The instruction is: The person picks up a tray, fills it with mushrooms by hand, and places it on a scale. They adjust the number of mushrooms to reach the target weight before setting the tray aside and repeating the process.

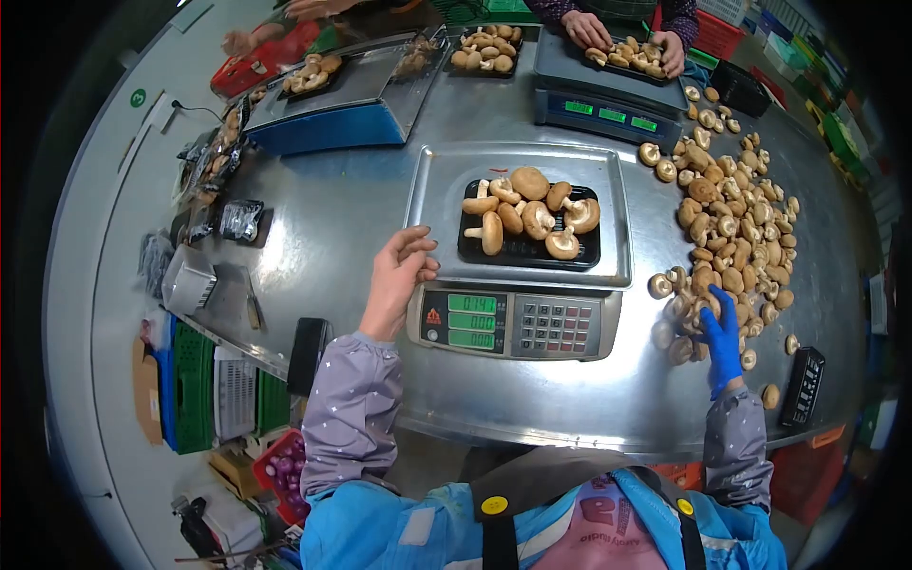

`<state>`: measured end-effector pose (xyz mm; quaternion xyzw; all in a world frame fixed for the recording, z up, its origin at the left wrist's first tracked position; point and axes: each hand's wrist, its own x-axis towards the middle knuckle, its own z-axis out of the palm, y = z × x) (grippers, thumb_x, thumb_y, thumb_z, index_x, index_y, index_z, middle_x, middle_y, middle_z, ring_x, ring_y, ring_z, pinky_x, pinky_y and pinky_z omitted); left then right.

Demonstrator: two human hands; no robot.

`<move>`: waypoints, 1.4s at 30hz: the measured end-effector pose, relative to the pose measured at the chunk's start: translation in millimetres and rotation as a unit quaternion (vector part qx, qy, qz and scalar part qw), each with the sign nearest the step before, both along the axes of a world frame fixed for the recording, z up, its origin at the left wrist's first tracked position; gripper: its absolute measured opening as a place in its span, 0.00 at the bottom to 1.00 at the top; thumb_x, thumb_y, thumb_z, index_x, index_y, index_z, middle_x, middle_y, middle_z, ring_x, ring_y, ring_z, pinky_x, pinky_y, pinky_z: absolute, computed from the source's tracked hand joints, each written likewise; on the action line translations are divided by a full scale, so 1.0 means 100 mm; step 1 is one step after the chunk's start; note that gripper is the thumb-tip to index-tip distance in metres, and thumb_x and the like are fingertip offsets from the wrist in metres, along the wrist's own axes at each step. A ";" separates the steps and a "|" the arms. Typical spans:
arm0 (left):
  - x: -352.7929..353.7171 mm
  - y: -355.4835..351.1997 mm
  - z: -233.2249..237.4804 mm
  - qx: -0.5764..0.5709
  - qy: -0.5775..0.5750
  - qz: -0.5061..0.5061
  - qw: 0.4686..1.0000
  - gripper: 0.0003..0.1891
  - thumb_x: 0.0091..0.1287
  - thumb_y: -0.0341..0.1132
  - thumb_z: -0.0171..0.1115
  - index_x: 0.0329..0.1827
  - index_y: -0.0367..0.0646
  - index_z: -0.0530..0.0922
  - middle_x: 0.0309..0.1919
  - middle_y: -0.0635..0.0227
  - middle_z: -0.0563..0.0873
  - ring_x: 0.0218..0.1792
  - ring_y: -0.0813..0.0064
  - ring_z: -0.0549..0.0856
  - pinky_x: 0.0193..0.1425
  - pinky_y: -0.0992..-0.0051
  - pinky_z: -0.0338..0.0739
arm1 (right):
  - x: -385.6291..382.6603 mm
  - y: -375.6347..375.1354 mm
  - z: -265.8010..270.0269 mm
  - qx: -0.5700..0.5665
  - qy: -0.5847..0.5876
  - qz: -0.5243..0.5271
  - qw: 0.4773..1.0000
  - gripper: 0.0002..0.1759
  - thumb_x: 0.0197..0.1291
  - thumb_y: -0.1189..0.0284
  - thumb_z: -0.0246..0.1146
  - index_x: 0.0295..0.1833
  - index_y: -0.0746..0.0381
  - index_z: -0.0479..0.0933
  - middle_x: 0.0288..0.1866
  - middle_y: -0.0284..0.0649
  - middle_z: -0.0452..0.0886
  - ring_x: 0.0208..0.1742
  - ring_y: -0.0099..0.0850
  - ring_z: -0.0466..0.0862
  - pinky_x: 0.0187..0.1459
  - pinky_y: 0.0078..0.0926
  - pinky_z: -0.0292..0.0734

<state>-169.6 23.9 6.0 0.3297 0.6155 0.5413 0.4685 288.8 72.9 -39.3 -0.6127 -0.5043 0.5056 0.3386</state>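
A black tray (527, 251) holding several brown mushrooms (538, 220) rests on the metal pan of a scale (518, 323), whose green displays are lit. Just left of the pan is my bare left hand (401, 275), its fingers apart and slightly curled, holding nothing. My right hand (724, 332), in a blue glove, reaches into the left lower edge of a large mushroom pile (736, 223). Its fingers are bent at some mushrooms; whether one is gripped I cannot make out.
Across the table (332, 218), a co-worker's hands (617, 40) touch mushrooms on a second scale (608, 104). Another mushroom tray (485, 71) lies at the back, near a blue-sided machine (332, 128). An empty black tray (804, 388) is at the right.
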 end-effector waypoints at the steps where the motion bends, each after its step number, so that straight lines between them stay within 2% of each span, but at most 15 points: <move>1: 0.00 -0.01 0.01 0.000 -0.001 0.000 1.000 0.18 0.60 0.23 0.49 0.55 0.35 0.69 0.42 0.64 0.76 0.32 0.81 0.78 0.36 0.85 0.76 | 0.04 0.04 -0.03 0.053 -0.006 -0.022 0.998 0.23 0.61 0.69 0.54 0.63 0.53 0.63 0.56 0.34 0.69 0.48 0.25 0.72 0.38 0.18 0.72; 10: 0.05 -0.06 0.05 -0.009 0.008 -0.007 1.000 0.17 0.62 0.25 0.46 0.55 0.34 0.69 0.44 0.61 0.76 0.33 0.82 0.77 0.38 0.84 0.74 | 0.38 0.19 -0.06 0.123 -0.007 -0.105 0.987 0.28 0.59 0.72 0.55 0.66 0.51 0.60 0.63 0.33 0.64 0.45 0.24 0.74 0.37 0.18 0.71; 15: 0.06 -0.03 0.06 -0.025 0.035 0.011 0.999 0.18 0.63 0.26 0.49 0.56 0.36 0.68 0.44 0.63 0.76 0.33 0.82 0.77 0.38 0.84 0.75 | 0.56 0.24 -0.20 0.166 -0.035 -0.122 0.978 0.26 0.60 0.71 0.56 0.64 0.59 0.61 0.64 0.38 0.64 0.61 0.30 0.67 0.56 0.26 0.67; 17: 0.07 0.01 0.03 -0.023 0.033 0.014 0.999 0.18 0.62 0.26 0.49 0.56 0.36 0.68 0.43 0.64 0.76 0.33 0.82 0.77 0.36 0.85 0.76 | 0.44 0.23 -0.11 0.129 -0.023 -0.124 0.984 0.21 0.59 0.72 0.58 0.59 0.58 0.67 0.53 0.34 0.73 0.47 0.24 0.74 0.47 0.20 0.69; 20: 0.10 0.08 0.01 -0.018 0.040 0.004 0.999 0.17 0.63 0.25 0.49 0.56 0.37 0.69 0.42 0.65 0.77 0.32 0.82 0.77 0.34 0.86 0.76 | 0.20 0.27 -0.18 0.154 -0.094 -0.063 0.982 0.14 0.54 0.72 0.61 0.48 0.59 0.76 0.42 0.37 0.79 0.43 0.27 0.78 0.45 0.25 0.71; 22: 0.10 0.12 -0.01 -0.022 0.034 0.004 0.999 0.16 0.63 0.25 0.48 0.55 0.37 0.69 0.41 0.66 0.77 0.33 0.82 0.77 0.35 0.86 0.76 | -0.01 0.26 -0.24 0.297 -0.230 0.023 0.927 0.15 0.50 0.71 0.62 0.47 0.56 0.76 0.38 0.37 0.78 0.42 0.36 0.77 0.42 0.28 0.73; 25: 0.12 0.19 -0.02 -0.022 0.042 -0.003 0.999 0.16 0.63 0.25 0.48 0.55 0.38 0.69 0.41 0.67 0.77 0.34 0.83 0.77 0.36 0.85 0.75 | -0.21 0.41 -0.39 0.342 -0.351 0.139 0.861 0.11 0.48 0.70 0.61 0.40 0.56 0.77 0.37 0.35 0.76 0.42 0.35 0.75 0.43 0.34 0.70; 27: 0.13 0.20 0.00 -0.024 0.049 -0.008 0.998 0.17 0.63 0.25 0.49 0.56 0.38 0.69 0.42 0.67 0.77 0.35 0.83 0.77 0.36 0.85 0.75 | -0.36 0.49 -0.52 0.432 -0.492 0.184 0.733 0.06 0.47 0.69 0.59 0.34 0.54 0.75 0.35 0.35 0.76 0.43 0.33 0.74 0.46 0.41 0.66; 30: 0.11 0.23 -0.02 -0.023 0.046 -0.011 0.999 0.17 0.62 0.25 0.50 0.56 0.37 0.69 0.43 0.65 0.77 0.36 0.82 0.77 0.37 0.85 0.76 | -0.38 0.65 -0.60 0.387 -0.547 0.193 0.717 0.03 0.46 0.69 0.56 0.27 0.53 0.75 0.27 0.34 0.77 0.43 0.32 0.74 0.48 0.45 0.62; 31: 0.11 0.23 -0.02 -0.026 0.045 -0.012 0.999 0.18 0.61 0.24 0.50 0.56 0.37 0.69 0.44 0.64 0.77 0.36 0.81 0.78 0.37 0.84 0.76 | -0.43 0.67 -0.45 0.394 -0.524 0.163 0.737 0.04 0.45 0.68 0.56 0.24 0.53 0.76 0.27 0.33 0.78 0.38 0.33 0.75 0.47 0.45 0.63; 32: 0.11 0.24 -0.02 -0.028 0.046 -0.012 0.998 0.18 0.61 0.24 0.50 0.56 0.36 0.69 0.44 0.64 0.76 0.36 0.81 0.78 0.38 0.84 0.76 | -0.48 0.73 -0.16 0.249 -0.500 0.215 0.801 0.05 0.48 0.67 0.58 0.30 0.55 0.77 0.27 0.34 0.78 0.33 0.34 0.76 0.46 0.39 0.65; 34: 0.09 0.24 -0.04 -0.026 0.040 -0.010 0.999 0.18 0.61 0.24 0.49 0.56 0.36 0.69 0.45 0.63 0.76 0.37 0.81 0.77 0.39 0.84 0.76 | -0.52 0.80 -0.09 0.264 -0.325 0.071 0.905 0.12 0.53 0.65 0.59 0.42 0.58 0.75 0.31 0.38 0.79 0.36 0.37 0.78 0.46 0.34 0.69; 37: 0.09 0.26 -0.08 -0.028 0.037 -0.014 0.999 0.18 0.62 0.24 0.49 0.56 0.35 0.68 0.46 0.62 0.75 0.38 0.80 0.77 0.40 0.84 0.76 | -0.88 0.80 0.37 0.271 -0.121 0.081 0.952 0.19 0.55 0.66 0.61 0.49 0.65 0.69 0.42 0.47 0.77 0.45 0.39 0.78 0.46 0.34 0.72; 38: 0.09 0.26 -0.08 -0.028 0.037 -0.007 0.999 0.18 0.62 0.24 0.49 0.56 0.35 0.68 0.46 0.62 0.75 0.38 0.80 0.77 0.40 0.84 0.76 | -1.06 0.77 0.50 0.338 -0.082 0.129 0.929 0.18 0.55 0.66 0.61 0.48 0.63 0.70 0.39 0.46 0.77 0.40 0.39 0.78 0.42 0.32 0.72; 42: 0.10 0.26 -0.08 -0.021 0.036 -0.018 0.999 0.18 0.62 0.24 0.49 0.55 0.34 0.68 0.47 0.61 0.75 0.39 0.80 0.77 0.41 0.83 0.76 | -1.73 0.63 0.66 0.497 -0.176 0.296 0.796 0.17 0.52 0.64 0.62 0.46 0.59 0.71 0.43 0.41 0.74 0.41 0.37 0.73 0.46 0.35 0.66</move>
